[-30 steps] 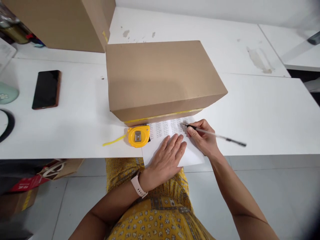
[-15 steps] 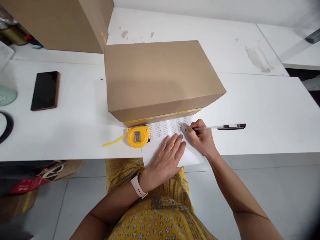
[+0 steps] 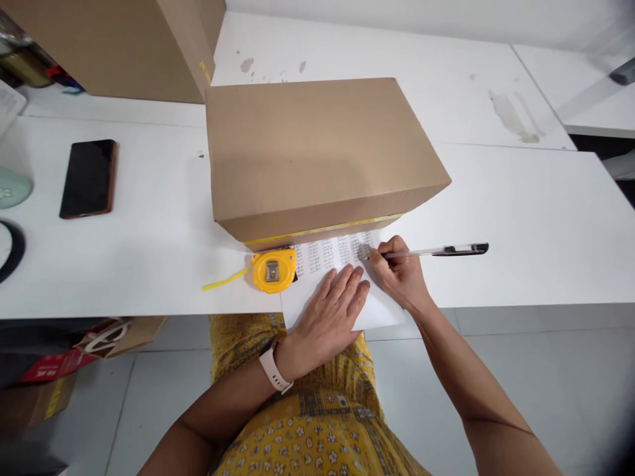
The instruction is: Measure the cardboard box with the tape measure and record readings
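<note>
A white sheet of paper (image 3: 380, 314) with columns of handwriting lies at the desk's front edge and overhangs it slightly. My left hand (image 3: 330, 311) rests flat on the sheet, fingers stretched out. Pinched in my right hand (image 3: 401, 271) is a black-and-clear pen (image 3: 426, 252), its tip at the rightmost column of writing. Directly behind the paper stands a closed brown cardboard box (image 3: 322, 152), which hides the sheet's far edge. To the left of the writing, a yellow tape measure (image 3: 273, 271) touches the paper, with a yellow strap trailing left.
The white desk (image 3: 163, 264) carries a dark phone (image 3: 89, 178) on the left, near a pale green object (image 3: 14, 188) at the frame's edge. A larger cardboard box (image 3: 143, 46) stands at the back left. Below the desk, bags (image 3: 106, 340) sit on the tiled floor.
Almost nothing differs. The camera view has shifted very slightly; my left hand stays flat and my right hand keeps the pen at the same column.
</note>
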`<state>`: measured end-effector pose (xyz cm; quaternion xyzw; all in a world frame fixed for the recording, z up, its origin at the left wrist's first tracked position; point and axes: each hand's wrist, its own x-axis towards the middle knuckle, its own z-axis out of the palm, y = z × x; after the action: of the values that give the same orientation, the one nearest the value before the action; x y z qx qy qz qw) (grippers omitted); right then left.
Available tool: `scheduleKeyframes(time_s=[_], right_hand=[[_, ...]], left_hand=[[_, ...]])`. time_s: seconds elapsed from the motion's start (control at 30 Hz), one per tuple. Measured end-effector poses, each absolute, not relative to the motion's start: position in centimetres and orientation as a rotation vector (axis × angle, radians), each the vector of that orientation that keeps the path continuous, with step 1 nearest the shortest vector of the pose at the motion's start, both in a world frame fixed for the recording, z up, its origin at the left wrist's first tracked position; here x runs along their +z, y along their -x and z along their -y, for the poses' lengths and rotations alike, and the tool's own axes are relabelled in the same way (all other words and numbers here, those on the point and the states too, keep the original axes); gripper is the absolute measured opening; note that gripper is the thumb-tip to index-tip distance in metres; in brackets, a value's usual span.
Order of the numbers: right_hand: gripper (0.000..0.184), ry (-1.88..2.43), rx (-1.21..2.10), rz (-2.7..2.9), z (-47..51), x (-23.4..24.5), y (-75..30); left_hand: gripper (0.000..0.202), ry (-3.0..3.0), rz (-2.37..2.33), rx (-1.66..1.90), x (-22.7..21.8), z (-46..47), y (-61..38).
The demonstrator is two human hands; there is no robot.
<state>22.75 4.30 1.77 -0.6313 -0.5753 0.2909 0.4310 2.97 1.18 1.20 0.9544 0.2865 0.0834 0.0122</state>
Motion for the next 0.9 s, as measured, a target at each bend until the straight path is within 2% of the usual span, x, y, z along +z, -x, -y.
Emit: scheduleKeyframes(time_s=[0.9], right_hand=[[0.026, 1.595, 0.680, 1.432, -4.30, 1.53, -22.86]], left_hand=[[0.088, -2.916, -0.869, 0.234, 1.36, -1.26, -2.95]])
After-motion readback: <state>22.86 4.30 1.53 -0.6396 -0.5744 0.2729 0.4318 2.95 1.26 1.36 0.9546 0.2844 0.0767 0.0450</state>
